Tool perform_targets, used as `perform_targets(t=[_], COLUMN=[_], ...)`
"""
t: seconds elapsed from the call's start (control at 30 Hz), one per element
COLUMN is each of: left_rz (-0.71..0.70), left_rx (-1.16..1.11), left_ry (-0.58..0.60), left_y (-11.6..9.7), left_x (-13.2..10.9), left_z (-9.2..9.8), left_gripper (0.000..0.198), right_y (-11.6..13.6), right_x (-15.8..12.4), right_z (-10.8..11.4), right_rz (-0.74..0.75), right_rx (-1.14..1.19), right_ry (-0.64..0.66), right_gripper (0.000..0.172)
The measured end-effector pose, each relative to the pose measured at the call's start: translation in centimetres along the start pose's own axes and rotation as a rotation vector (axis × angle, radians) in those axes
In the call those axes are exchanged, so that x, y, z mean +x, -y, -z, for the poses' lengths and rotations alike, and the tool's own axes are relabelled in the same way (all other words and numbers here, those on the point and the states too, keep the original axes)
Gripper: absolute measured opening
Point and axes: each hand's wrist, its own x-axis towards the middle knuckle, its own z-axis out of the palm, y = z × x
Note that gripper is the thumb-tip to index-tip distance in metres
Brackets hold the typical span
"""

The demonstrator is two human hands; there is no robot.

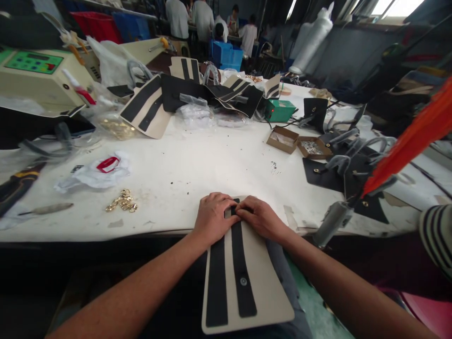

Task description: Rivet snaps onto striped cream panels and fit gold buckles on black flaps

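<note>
A beige panel (pixel 263 282) with two black strips leans from my lap up to the table's front edge. One black strip (pixel 242 263) carries a round metal snap (pixel 243 281) near its lower end. My left hand (pixel 214 215) grips the panel's upper end, its thumb and fingers pinched at the top of that strip. My right hand (pixel 260 217) pinches the same spot from the other side, its fingertips meeting the left ones. Whatever small part may lie between the fingertips is hidden. Gold clasps (pixel 123 201) lie in a small pile to the left.
An awl (pixel 51 208) and pliers (pixel 17 186) lie at left on the white table (pixel 212 160). Small cardboard boxes (pixel 282 139), a green device (pixel 280 110) and black pieces with handles (pixel 325 172) stand right. More striped panels (pixel 148 106) are stacked behind. An orange-red object (pixel 409 136) hangs at right.
</note>
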Motion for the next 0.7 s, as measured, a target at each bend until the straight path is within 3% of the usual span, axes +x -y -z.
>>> perform_targets(t=[0.27, 0.53, 0.7], left_rz=[-0.012, -0.016, -0.008], left_rx=[-0.019, -0.019, -0.016], left_ry=[-0.009, -0.001, 0.005], left_y=[0.1, 0.2, 0.1], left_x=[-0.2, -0.2, -0.2], left_z=[0.0, 0.1, 0.1], left_gripper=[0.028, 0.026, 0.029], right_y=[-0.3, -0.1, 0.4], right_x=[0.4, 0.8, 1.3], right_z=[-0.4, -0.3, -0.3], right_rz=[-0.107, -0.108, -0.313], right_rx=[-0.028, -0.012, -0.029], right_ry=[-0.025, 0.01, -0.028], right_gripper=[0.013, 0.013, 0.005])
